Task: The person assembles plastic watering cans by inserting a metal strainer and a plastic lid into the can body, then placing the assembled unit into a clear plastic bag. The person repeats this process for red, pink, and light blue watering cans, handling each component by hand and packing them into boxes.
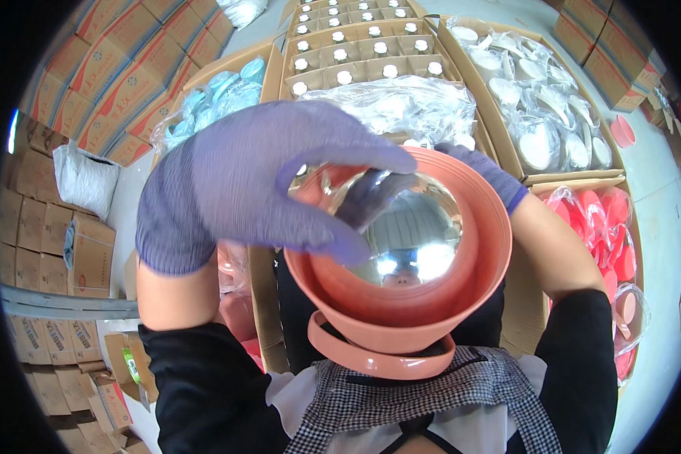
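Note:
A salmon-pink thermos shell (492, 257) with a curved handle (382, 362) on its near side is close in front of me. Inside it sits a rounded, mirror-bright silver liner (420, 227), reflecting the room. My left hand (272, 174), in a purple knit glove, reaches over the shell's left side. Its thumb and fingers are spread apart across the silver dome; whether they touch it I cannot make out. My right hand (480, 166), gloved too, holds the shell at its far right side, most of its fingers hidden behind the rim.
Ahead is a divided carton (356, 57) of white-capped liners, with clear plastic film (408, 106) over its near part. Around it are boxes of bagged blue parts (223, 94), white parts (541, 98) and red parts (598, 234). Stacked cartons (121, 68) line the left.

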{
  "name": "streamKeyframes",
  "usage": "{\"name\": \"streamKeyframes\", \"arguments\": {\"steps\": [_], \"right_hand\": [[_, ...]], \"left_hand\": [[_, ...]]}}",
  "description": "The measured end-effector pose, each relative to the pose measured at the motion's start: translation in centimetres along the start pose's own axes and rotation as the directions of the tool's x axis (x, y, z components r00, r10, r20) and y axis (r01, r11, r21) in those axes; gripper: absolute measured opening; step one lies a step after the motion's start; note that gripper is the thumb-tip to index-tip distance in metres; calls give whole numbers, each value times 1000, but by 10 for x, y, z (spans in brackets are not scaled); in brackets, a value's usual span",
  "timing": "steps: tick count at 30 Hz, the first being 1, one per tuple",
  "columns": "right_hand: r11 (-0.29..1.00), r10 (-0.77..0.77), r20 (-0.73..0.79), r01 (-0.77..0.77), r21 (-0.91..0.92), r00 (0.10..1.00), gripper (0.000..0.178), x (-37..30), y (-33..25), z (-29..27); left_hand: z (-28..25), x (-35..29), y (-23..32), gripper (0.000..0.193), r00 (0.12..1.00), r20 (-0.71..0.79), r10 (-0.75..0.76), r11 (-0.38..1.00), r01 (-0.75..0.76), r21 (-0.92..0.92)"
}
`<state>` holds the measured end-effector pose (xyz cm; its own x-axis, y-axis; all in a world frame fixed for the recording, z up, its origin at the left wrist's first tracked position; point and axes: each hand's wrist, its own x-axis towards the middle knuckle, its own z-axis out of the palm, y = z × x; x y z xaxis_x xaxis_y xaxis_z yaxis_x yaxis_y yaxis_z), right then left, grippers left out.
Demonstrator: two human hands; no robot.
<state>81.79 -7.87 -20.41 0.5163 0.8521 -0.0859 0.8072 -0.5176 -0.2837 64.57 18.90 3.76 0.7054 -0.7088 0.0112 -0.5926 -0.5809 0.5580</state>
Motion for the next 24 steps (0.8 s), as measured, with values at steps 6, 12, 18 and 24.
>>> {"name": "streamKeyframes", "arguments": {"steps": [6, 12, 18, 24], "right_hand": [[995, -73, 29, 71, 65, 997, 60, 17, 39, 86], [810, 207, -249, -23, 586, 946, 54, 28, -2, -5], [-187, 212, -152, 193, 963, 965, 45, 39, -122, -86], [540, 279, -556, 351, 765, 783, 40, -10, -120, -103]], "left_hand": [[17, -15, 28, 68, 982, -136, -134, 956, 164, 243], [24, -34, -34, 33, 842, -503, -193, 949, 30, -313], [89, 6, -102, 52, 682, -597, -423, 790, -45, -611], [69, -50, -81, 73, 519, -752, -406, 579, -491, -651]]}}
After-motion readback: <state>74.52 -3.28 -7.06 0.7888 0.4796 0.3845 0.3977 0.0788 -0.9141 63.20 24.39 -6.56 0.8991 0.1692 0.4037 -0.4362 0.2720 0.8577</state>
